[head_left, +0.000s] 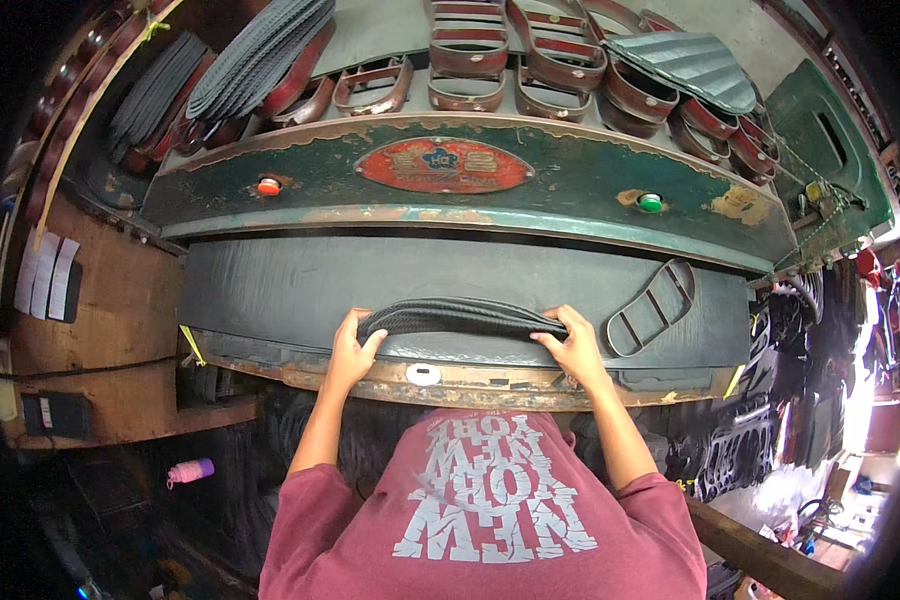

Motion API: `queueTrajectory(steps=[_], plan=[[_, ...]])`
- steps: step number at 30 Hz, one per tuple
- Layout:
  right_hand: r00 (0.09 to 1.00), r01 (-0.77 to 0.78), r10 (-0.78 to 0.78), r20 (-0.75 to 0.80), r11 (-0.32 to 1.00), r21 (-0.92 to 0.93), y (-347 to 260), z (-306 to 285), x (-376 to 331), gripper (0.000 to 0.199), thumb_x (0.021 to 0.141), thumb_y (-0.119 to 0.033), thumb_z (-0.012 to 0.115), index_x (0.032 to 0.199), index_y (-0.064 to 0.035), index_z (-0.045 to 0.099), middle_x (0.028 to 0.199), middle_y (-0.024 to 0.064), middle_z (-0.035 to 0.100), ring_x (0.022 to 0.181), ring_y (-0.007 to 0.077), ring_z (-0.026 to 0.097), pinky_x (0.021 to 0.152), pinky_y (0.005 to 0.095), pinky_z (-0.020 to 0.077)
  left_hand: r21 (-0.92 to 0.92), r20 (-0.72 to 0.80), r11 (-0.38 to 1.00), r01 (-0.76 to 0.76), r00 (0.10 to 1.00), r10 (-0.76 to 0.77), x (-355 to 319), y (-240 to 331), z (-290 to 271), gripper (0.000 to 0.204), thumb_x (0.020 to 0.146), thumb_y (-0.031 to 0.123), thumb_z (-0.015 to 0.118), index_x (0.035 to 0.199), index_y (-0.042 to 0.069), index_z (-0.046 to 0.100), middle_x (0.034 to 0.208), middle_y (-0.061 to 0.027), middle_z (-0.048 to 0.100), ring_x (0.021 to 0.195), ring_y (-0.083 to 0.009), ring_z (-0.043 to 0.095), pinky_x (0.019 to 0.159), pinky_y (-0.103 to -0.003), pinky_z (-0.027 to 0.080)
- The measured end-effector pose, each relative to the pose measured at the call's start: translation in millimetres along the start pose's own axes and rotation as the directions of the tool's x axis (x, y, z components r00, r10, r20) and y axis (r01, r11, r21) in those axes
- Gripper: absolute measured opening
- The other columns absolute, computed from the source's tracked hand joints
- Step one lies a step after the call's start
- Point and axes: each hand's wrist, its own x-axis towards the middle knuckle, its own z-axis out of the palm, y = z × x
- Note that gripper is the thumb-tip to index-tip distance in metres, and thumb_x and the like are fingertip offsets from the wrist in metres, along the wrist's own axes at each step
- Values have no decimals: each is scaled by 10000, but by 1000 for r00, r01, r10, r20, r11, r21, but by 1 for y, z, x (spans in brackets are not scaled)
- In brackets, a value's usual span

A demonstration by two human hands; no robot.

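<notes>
From where I stand, the person in the maroon shirt (pixel 480 490) has both hands on a stack of thin black sheets (pixel 460 316). The left hand (pixel 354 338) is clamped on the left end, its thumb on the near side and its fingers wrapped behind; the right hand (pixel 571 338) pinches the opposite end in much the same way. Between them the stack bows, its middle arching upward and its layered edges showing along the top (a fine texture catches the light near the left thumb). It sits over the front part of the dark surface (pixel 280 285), left of a sole-shaped metal frame (pixel 658 307) with crossbars, which lies slantwise near the right hand but apart from it. I can't tell whether the underside of the stack touches the surface.

Along the front edge, just below the stack, is a white oval plate (pixel 423 374). Behind the surface runs a worn green beam (pixel 570 195) bearing a red oval badge (pixel 445 164), with a red button (pixel 269 186) on the left and a green button (pixel 650 203) on the right. Above it, more metal frames (pixel 373 88) crowd the ledge, with grey ribbed sheets (pixel 260 60) piled at the left and others (pixel 685 72) at the right.
</notes>
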Motion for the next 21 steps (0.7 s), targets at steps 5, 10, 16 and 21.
queueTrajectory(steps=[5, 10, 16, 21], plan=[[992, 54, -43, -119, 995, 86, 20, 15, -6, 395, 775, -214, 868, 1032, 12, 669, 985, 153, 669, 946, 340, 659, 852, 389, 511, -2, -47, 991, -135, 990, 135, -7, -13, 23, 488, 825, 59, 740, 1215, -20, 459, 1197, -202, 532, 1143, -312, 560, 1029, -394, 432], [985, 74, -64, -159, 995, 61, 21, 15, -1, 411, 795, -204, 857, 1055, 23, 634, 983, 169, 640, 925, 356, 646, 827, 398, 510, -17, -92, 987, -157, 984, 155, 0, -14, 42, 487, 866, 54, 712, 1256, -22, 429, 1237, -221, 518, 1155, -359, 556, 1042, -413, 424], [982, -153, 167, -92, 978, 144, -9, -5, -1, 461, 866, -178, 801, 1248, -11, 606, 1145, 224, 706, 1085, 344, 692, 888, 410, 532, -141, -29, 989, 34, 999, -38, 2, -1, 13, 547, 906, -41, 655, 1383, 28, 396, 1396, -169, 468, 1264, -292, 506, 1113, -420, 392], [974, -225, 225, -2, 974, -32, -17, -12, 2, 682, 821, -202, 831, 1399, -62, 495, 1215, 247, 646, 1191, 420, 624, 972, 471, 508, -220, 123, 924, 312, 949, -291, 21, 18, -8, 614, 923, 1, 694, 1460, 25, 399, 1346, -157, 530, 1272, -283, 551, 1103, -403, 422]])
